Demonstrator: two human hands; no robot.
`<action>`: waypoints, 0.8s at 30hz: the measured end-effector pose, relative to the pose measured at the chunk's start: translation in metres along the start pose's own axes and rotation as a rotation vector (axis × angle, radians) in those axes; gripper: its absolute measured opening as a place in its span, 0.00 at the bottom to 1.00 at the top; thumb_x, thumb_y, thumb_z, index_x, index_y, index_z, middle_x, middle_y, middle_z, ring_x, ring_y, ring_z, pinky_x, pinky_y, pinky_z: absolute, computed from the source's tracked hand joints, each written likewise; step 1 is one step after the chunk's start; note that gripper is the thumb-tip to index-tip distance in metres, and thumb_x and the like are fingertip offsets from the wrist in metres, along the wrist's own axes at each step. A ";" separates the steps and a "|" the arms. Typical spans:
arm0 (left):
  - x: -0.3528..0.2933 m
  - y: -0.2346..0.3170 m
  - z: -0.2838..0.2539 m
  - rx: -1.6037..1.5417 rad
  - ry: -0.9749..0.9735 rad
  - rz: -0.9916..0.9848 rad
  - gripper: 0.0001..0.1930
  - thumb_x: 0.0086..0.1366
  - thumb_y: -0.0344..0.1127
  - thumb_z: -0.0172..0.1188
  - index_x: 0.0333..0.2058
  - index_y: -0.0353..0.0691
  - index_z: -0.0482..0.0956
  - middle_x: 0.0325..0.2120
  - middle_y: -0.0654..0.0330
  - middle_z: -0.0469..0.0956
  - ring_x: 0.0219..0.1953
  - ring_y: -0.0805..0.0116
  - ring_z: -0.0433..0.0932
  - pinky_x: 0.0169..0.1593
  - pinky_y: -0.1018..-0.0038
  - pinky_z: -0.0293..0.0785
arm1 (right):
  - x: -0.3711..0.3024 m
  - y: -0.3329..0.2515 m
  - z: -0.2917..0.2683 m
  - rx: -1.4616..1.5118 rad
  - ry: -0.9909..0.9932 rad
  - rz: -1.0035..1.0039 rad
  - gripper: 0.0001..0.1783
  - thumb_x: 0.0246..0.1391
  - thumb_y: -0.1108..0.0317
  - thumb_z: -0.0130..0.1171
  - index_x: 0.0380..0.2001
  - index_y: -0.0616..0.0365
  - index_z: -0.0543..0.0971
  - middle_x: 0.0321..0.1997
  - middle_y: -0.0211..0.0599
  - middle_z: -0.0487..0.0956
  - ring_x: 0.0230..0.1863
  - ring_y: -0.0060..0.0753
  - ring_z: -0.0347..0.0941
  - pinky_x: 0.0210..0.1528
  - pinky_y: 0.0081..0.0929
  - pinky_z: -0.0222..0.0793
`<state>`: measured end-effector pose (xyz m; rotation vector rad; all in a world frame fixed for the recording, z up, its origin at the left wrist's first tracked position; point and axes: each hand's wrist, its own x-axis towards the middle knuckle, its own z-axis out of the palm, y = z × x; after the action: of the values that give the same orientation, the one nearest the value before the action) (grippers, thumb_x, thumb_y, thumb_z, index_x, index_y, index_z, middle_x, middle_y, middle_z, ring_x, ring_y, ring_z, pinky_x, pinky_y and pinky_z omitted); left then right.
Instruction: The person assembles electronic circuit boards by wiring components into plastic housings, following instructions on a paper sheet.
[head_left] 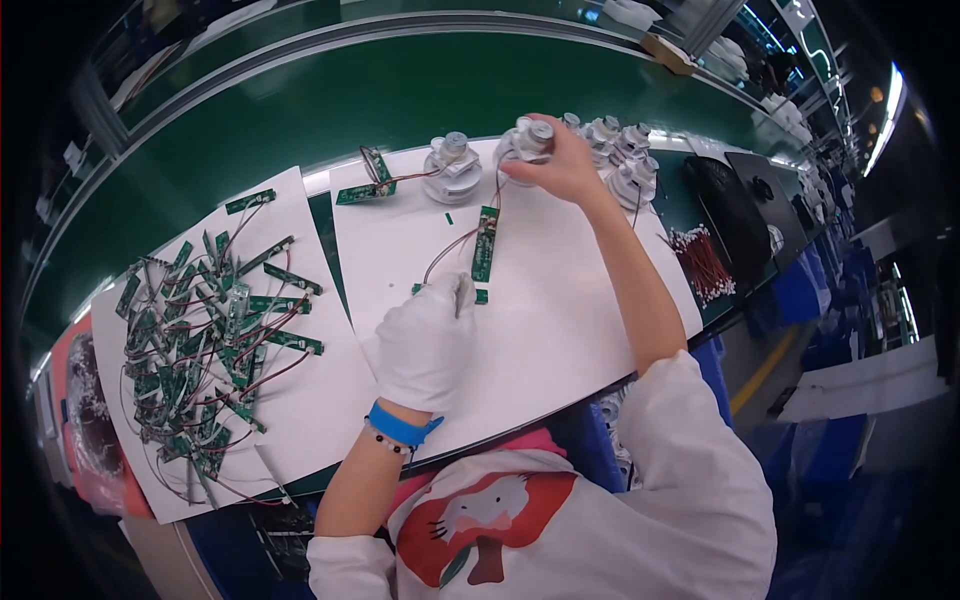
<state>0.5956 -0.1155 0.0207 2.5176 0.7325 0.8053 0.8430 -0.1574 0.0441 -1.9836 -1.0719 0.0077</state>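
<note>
My left hand, in a white glove with a blue wrist strap, is closed at the fingertips on a small green circuit board, whose ends show on both sides. Brown and red wires run from it to a longer green circuit board just beyond. More wires lead up from that one toward a white round part with a grey knob. Bare, my right hand has its thumb and fingers around this part. Left of it stands a similar white part, wired to a pair of green boards.
A heap of wired green boards covers the left white sheet. Several white knobbed parts cluster beyond my right wrist. A bundle of red wires and a black case lie at the right. A green scrap rests mid-sheet.
</note>
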 end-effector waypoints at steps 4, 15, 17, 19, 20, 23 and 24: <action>0.005 0.003 -0.003 -0.016 -0.131 -0.077 0.08 0.55 0.38 0.52 0.29 0.43 0.75 0.22 0.52 0.74 0.24 0.54 0.74 0.28 0.65 0.69 | 0.040 0.014 0.029 -0.074 -0.013 -0.065 0.40 0.27 0.57 0.67 0.46 0.63 0.65 0.40 0.46 0.74 0.41 0.39 0.72 0.43 0.27 0.66; 0.006 -0.016 0.013 0.132 -0.047 0.089 0.07 0.53 0.35 0.51 0.28 0.38 0.68 0.24 0.53 0.72 0.28 0.56 0.72 0.30 0.64 0.68 | 0.044 0.022 0.094 0.275 -0.008 -0.113 0.32 0.34 0.68 0.64 0.46 0.60 0.65 0.40 0.44 0.73 0.41 0.35 0.71 0.43 0.25 0.66; 0.005 -0.015 0.012 0.110 -0.061 0.108 0.06 0.53 0.34 0.50 0.26 0.37 0.68 0.23 0.53 0.71 0.29 0.56 0.72 0.31 0.64 0.68 | 0.040 0.009 0.095 0.218 -0.001 -0.068 0.32 0.35 0.68 0.63 0.47 0.59 0.65 0.41 0.44 0.73 0.42 0.36 0.71 0.44 0.26 0.66; 0.001 -0.016 0.007 0.120 -0.055 0.093 0.06 0.53 0.34 0.50 0.26 0.38 0.68 0.23 0.53 0.71 0.28 0.56 0.72 0.31 0.64 0.68 | 0.033 -0.003 0.102 0.214 0.011 -0.062 0.32 0.35 0.68 0.63 0.47 0.58 0.64 0.40 0.43 0.73 0.42 0.37 0.71 0.44 0.26 0.65; 0.002 -0.016 0.006 0.102 -0.067 0.098 0.06 0.54 0.34 0.50 0.26 0.38 0.68 0.23 0.53 0.71 0.28 0.56 0.72 0.31 0.64 0.68 | 0.032 -0.005 0.103 0.222 0.027 -0.085 0.32 0.35 0.68 0.63 0.48 0.57 0.64 0.40 0.43 0.73 0.42 0.38 0.71 0.44 0.26 0.65; -0.001 -0.018 0.010 0.104 -0.036 0.137 0.06 0.54 0.34 0.49 0.25 0.38 0.68 0.22 0.52 0.71 0.28 0.56 0.72 0.30 0.65 0.68 | 0.029 0.008 0.108 0.258 -0.012 -0.197 0.37 0.39 0.70 0.60 0.53 0.59 0.55 0.50 0.48 0.64 0.51 0.41 0.62 0.51 0.27 0.59; -0.001 -0.016 0.011 0.132 -0.010 0.127 0.06 0.54 0.34 0.49 0.25 0.38 0.68 0.22 0.52 0.71 0.28 0.56 0.72 0.30 0.65 0.68 | 0.027 0.020 0.111 0.291 0.024 -0.293 0.39 0.41 0.71 0.58 0.55 0.60 0.51 0.55 0.49 0.59 0.55 0.42 0.58 0.54 0.28 0.56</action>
<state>0.5963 -0.1054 0.0037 2.7075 0.6471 0.8102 0.8323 -0.0689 -0.0295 -1.5526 -1.2607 -0.0167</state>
